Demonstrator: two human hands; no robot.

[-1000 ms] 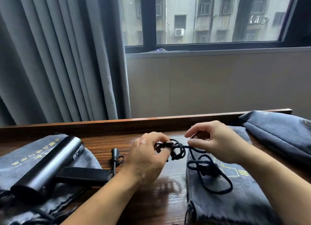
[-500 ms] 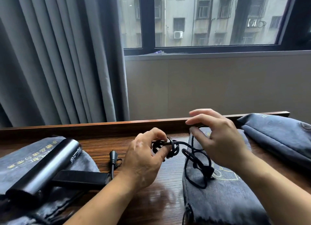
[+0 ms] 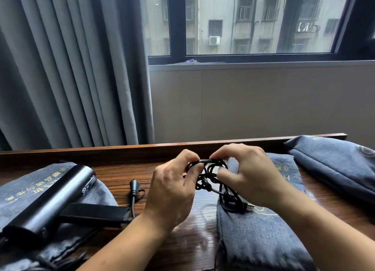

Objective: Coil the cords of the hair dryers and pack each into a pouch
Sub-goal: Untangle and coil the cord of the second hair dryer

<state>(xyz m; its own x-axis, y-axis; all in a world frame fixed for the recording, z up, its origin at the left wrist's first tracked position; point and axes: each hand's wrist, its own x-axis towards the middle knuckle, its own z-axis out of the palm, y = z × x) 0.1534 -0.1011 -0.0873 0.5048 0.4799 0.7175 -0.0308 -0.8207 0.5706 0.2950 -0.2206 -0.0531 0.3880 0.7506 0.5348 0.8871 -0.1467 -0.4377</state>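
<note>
Black and springy, the cord (image 3: 211, 175) bunched near the far edge of the desk (image 3: 119, 169) is pinched by both your left hand (image 3: 172, 191) and right hand (image 3: 251, 181), so hold across all loops or they will likely spring loose.

- A grey curtain (image 3: 71, 67) is hung in heavy folds across the left side.
- A window (image 3: 253, 21) with a dark frame (image 3: 176, 21) is set at the upper right, and dull daylight is let in through it.
- A pale apartment building (image 3: 229, 8) with an air-conditioner unit (image 3: 214, 40) is seen outside.
- A plain beige wall (image 3: 263, 102) is seen below the sill (image 3: 243, 65).
- A dark wooden counter (image 3: 113, 170) with a raised back edge (image 3: 101, 150) is set against that wall.
</note>
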